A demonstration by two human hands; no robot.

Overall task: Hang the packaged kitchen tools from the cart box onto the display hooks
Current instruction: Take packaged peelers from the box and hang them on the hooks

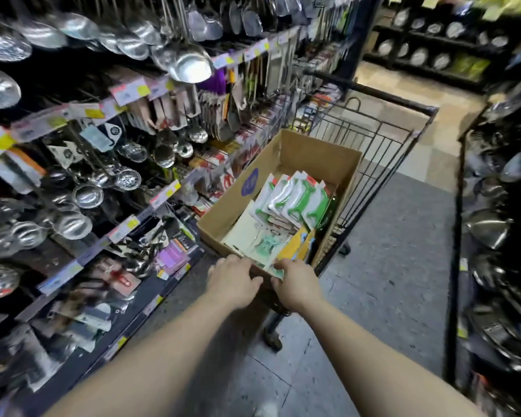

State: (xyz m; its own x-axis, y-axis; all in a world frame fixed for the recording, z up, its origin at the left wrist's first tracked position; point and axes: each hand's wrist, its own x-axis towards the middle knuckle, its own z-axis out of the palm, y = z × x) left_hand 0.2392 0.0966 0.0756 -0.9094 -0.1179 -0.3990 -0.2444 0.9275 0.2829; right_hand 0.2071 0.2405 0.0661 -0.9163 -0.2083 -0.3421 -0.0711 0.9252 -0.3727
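An open cardboard box sits in a black wire cart. Inside lie several packaged kitchen tools with green and white cards, and a yellow pack near the front. My left hand rests over the box's near edge, fingers curled onto it. My right hand grips the same near edge beside it, fingertips touching a pale green pack. The display hooks on the left carry hanging ladles, skimmers and carded tools.
The left shelving runs the length of the aisle, with price tags along its rails. A dark rack of metal pans stands close on the right. Grey floor lies between the cart and that rack.
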